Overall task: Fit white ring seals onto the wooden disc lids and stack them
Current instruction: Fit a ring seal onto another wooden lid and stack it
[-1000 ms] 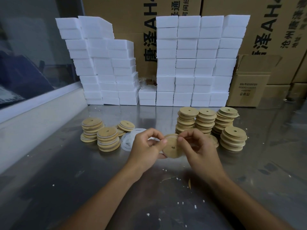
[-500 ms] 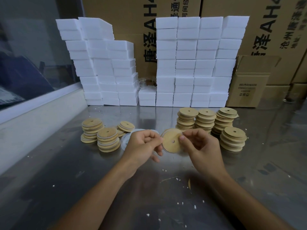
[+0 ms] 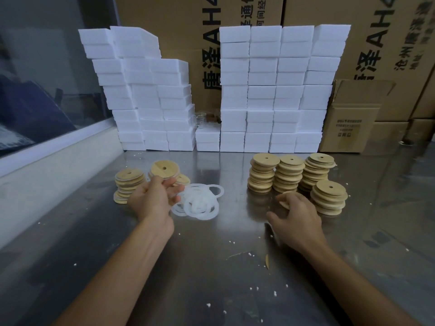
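Hands have parted: left hand [image 3: 154, 198] holds sealed lid [image 3: 165, 169], right hand [image 3: 294, 216] grips bare lid [image 3: 286, 200]

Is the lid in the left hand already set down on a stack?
Not yet. The left hand holds the wooden lid tilted, raised above the left stacks, its face with the hole turned toward the camera.

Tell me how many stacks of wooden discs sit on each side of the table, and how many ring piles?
Disc stacks on the left: 3
Disc stacks on the right: 4
Piles of white rings: 1
Total: 8
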Available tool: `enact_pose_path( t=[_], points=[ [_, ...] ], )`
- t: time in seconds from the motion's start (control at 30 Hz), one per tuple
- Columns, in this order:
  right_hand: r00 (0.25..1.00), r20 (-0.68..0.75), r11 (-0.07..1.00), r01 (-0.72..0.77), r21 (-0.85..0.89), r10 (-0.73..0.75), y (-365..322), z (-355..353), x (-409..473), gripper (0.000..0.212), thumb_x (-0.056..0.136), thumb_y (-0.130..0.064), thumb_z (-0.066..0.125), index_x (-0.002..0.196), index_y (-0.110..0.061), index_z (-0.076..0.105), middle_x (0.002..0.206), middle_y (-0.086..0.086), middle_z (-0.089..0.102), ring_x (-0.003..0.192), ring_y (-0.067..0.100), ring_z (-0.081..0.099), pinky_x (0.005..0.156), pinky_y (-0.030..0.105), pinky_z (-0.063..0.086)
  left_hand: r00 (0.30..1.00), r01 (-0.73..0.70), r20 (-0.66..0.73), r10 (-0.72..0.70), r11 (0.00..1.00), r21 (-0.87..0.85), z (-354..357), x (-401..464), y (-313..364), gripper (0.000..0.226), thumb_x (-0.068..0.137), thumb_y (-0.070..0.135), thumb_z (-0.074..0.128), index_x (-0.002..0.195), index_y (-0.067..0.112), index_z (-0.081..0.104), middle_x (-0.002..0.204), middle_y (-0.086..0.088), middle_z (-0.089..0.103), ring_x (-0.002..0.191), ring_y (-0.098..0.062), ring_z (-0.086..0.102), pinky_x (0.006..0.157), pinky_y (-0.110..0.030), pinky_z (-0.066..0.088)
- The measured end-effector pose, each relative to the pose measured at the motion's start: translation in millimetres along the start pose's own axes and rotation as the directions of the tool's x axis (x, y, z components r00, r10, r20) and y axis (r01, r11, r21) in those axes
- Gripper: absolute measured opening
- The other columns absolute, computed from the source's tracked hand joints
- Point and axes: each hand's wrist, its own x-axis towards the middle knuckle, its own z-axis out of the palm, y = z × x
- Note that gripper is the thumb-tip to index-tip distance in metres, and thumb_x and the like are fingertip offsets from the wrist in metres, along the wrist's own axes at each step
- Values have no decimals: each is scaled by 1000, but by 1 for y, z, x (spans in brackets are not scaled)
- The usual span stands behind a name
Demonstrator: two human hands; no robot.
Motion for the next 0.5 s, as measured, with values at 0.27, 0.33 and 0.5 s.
enact_pose_path(
  t=[0.27,0.33,0.5],
  points=[
    [998,5,995,-66,-73,66,4,-4,0,50,82,-36,69,129,-23,57,133,5,53,127,29,40,101,44,41,984,83,-151,-92,995,-64,-6,7,-3,13,93,3,46,85,6,56,80,-8,70,49,-15,68,41,-18,49],
    [998,6,995,-66,-71,66,4,-4,1,50,82,-35,70,129,-22,58,133,6,53,127,29,39,102,43,40,980,102,-165,-111,993,-66,-8,11,-5,11,94,4,46,89,4,57,82,-8,70,50,-15,68,41,-19,50],
    [999,16,997,-42,-64,43,3,-4,1,54,81,-33,71,131,-20,55,143,7,45,133,30,38,106,44,39,969,45,-243,-34,998,39,-9,16,-7,13,91,8,51,79,6,56,66,-7,62,35,-13,56,35,-17,42]
  ],
)
